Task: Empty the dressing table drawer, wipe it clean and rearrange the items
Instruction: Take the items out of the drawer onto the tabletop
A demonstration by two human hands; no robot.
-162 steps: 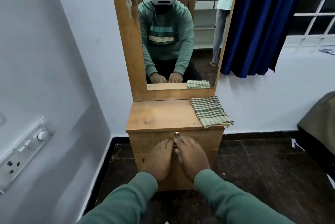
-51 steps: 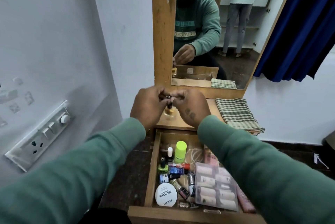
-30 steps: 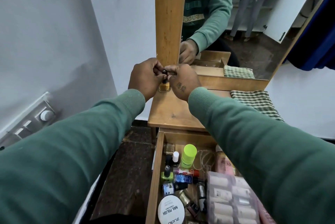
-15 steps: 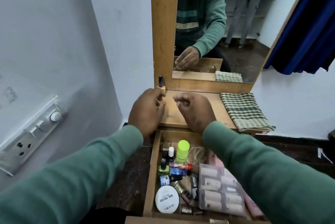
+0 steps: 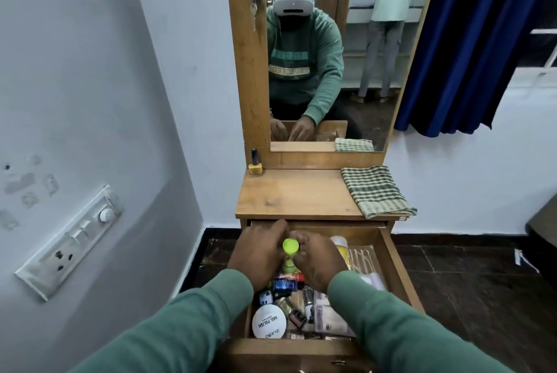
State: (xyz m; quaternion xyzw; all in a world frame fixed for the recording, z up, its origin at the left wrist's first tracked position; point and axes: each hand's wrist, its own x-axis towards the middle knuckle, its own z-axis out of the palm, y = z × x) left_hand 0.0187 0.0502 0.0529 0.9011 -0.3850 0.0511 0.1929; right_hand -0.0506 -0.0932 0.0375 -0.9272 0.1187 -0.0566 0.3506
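drawer (image 5: 398,267): open, lower centre of frame
green-capped bottle (image 5: 291,245): upright in drawer, between hands
left hand (image 5: 259,255): fingers curled on bottle's left
right hand (image 5: 320,261): fingers curled on its right
yellow nail polish (image 5: 255,163): centre, tabletop's (image 5: 295,194) back-left corner

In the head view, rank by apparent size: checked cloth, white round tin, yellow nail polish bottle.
checked cloth
white round tin
yellow nail polish bottle
Tin lies nearer the camera, so tin versus bottle is unsure.
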